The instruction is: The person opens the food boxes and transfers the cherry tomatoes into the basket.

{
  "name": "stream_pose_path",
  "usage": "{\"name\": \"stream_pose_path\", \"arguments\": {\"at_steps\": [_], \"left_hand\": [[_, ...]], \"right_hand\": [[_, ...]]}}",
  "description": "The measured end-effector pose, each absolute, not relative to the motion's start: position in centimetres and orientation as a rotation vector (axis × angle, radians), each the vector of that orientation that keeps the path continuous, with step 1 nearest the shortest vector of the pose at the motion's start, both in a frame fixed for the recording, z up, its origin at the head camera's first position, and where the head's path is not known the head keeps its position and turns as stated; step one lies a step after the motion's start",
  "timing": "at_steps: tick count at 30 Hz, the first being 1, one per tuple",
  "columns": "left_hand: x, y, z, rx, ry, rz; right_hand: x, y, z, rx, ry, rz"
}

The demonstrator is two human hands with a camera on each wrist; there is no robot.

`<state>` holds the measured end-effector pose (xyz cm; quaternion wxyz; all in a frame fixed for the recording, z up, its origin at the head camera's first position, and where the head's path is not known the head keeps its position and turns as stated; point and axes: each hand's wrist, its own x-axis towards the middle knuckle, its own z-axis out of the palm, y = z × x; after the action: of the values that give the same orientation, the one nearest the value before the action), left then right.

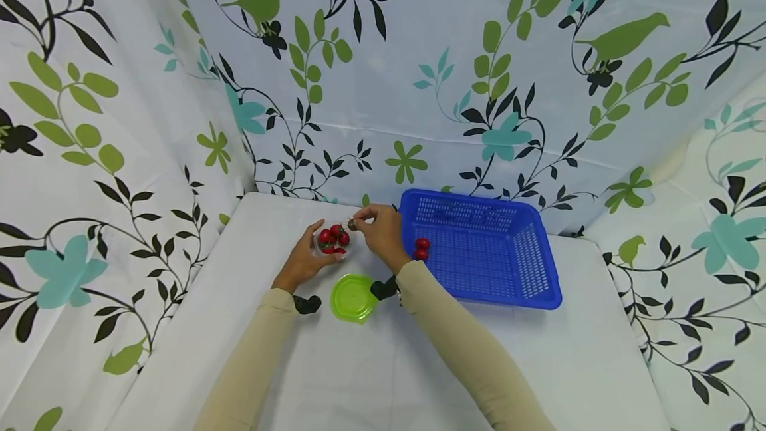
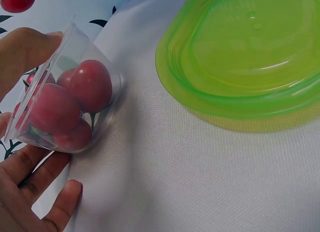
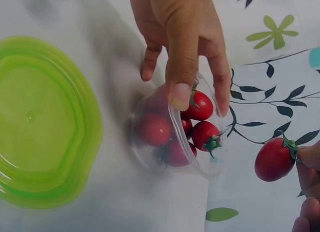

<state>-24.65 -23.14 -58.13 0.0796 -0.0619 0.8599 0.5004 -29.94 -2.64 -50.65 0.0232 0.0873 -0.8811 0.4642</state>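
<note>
We see a clear plastic cup point(image 2: 85, 49) at the left of the scene, over the far part of the white table point(image 1: 335, 378), with several red tomatoes point(image 3: 154, 129) inside it, at least five, some with green stems. The person's left hand point(image 1: 304, 263) grips this cup around its side, the thumb lapping over the rim, and the mouth is tilted rather than level; we cannot tell whether the base touches the cloth. Just to the right of the cup's mouth, the right hand point(image 1: 381, 231) pinches a single tomato point(image 3: 274, 160) by its green stem end, the fruit hanging outside the cup and clear of the rim. On the right stands a wide blue basket point(image 1: 479, 258) with slotted walls, and in it we count two tomatoes point(image 1: 422, 243) side by side at the left end, the rest of its floor bare. On the near side of the cup, between the two wrists, a translucent green lid point(image 1: 353, 298) lies on the table, apart from cup and basket alike. Beyond the table's far edge we see a white curtain point(image 1: 383, 112) printed with leaves, flowers and birds.
</note>
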Motion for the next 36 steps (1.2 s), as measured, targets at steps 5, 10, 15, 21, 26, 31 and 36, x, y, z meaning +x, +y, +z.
{"name": "stream_pose_path", "arguments": {"at_steps": [5,10,15,21,26,31,36], "left_hand": [[-24.7,-23.2,-58.3,-0.166,2.567,1.520],[-24.7,-23.4,-58.4,-0.132,2.564,1.551],[-24.7,-23.4,-58.4,-0.125,2.567,1.546],[-24.8,-23.4,-58.5,-0.136,2.561,1.545],[-24.9,-23.4,-58.8,-0.130,2.563,1.537],[-24.8,-23.4,-58.7,-0.122,2.572,1.527],[-24.8,-23.5,-58.7,-0.124,2.576,1.522]], "right_hand": [[-30.0,-1.7,-50.2,0.320,-2.627,1.506],[-30.1,-0.9,-49.7,0.365,-2.547,1.579],[-30.3,-0.1,-49.4,0.347,-2.505,1.615],[-30.5,0.9,-49.2,0.312,-2.476,1.614],[-30.8,1.9,-49.0,0.300,-2.469,1.589],[-31.0,2.9,-48.9,0.276,-2.480,1.577],[-31.3,4.0,-48.7,0.242,-2.487,1.573]]}}
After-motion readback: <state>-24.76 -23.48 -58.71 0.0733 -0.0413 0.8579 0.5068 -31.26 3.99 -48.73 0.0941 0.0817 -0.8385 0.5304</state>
